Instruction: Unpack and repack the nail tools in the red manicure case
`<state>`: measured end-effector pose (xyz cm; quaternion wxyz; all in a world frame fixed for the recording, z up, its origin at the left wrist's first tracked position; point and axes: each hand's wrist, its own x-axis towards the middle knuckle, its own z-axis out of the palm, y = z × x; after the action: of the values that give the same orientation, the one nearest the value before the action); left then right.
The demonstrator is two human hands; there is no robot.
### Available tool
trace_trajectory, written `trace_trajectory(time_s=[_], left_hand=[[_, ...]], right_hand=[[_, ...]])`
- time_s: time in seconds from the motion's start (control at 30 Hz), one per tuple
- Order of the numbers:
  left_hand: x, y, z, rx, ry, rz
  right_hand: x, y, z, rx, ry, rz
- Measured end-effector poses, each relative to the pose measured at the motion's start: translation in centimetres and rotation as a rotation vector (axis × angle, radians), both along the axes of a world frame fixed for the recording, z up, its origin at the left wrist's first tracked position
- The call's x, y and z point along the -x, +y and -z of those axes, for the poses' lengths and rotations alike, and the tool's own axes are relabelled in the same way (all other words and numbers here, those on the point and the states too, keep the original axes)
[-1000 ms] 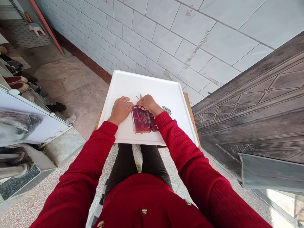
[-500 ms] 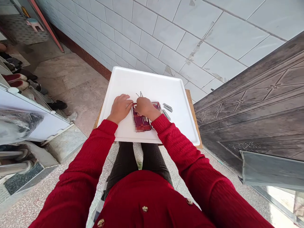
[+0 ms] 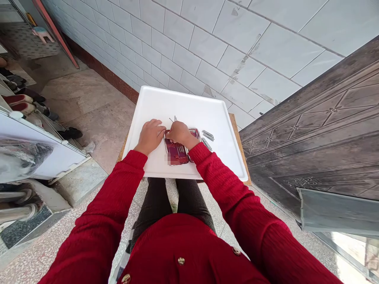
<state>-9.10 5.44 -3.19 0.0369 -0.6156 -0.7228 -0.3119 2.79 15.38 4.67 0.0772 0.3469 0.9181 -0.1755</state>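
Note:
A dark red manicure case (image 3: 173,152) lies unfolded on the white tray (image 3: 189,100), with several slim metal tools in its slots. My right hand (image 3: 179,133) bends over its upper part, fingers pinched together low at the upper left; what they grip is hidden. Just beyond that hand, the ends of thin metal tools (image 3: 175,118) show, and I cannot tell if they are held or lying there. My left hand (image 3: 150,136) rests on the tray, fingers stretched, fingertips at the case's upper left edge. To the right lie two nail clippers (image 3: 208,135), one partly beside my sleeve.
The tray sits on a wooden-edged stand (image 3: 237,134) against a tiled wall (image 3: 177,51). A dark patterned door panel (image 3: 310,130) stands on the right. On the left are a shoe rack with shoes (image 3: 22,103) and a white cabinet (image 3: 38,154).
The view has shifted slightly. My right fingers have moved a little left, towards the case's upper left corner. My left hand stays in about the same place.

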Motion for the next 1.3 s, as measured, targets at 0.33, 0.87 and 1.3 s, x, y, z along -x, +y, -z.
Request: trace_trajectory(time_s=[0.33,0.87,1.3], left_hand=[[0.0,-0.1,-0.2,0.019,0.002,-0.015],[-0.1,0.0,0.0,0.014,0.003,-0.022],[-0.3,0.0,0.1,-0.013,-0.040,-0.023]], right_hand=[[-0.1,4.7,0.0,0.217,0.314,0.231],[-1.1,0.5,-1.2,-0.006,-0.022,-0.081],[0.8,-0.6,0.1,-0.102,-0.164,-0.147]])
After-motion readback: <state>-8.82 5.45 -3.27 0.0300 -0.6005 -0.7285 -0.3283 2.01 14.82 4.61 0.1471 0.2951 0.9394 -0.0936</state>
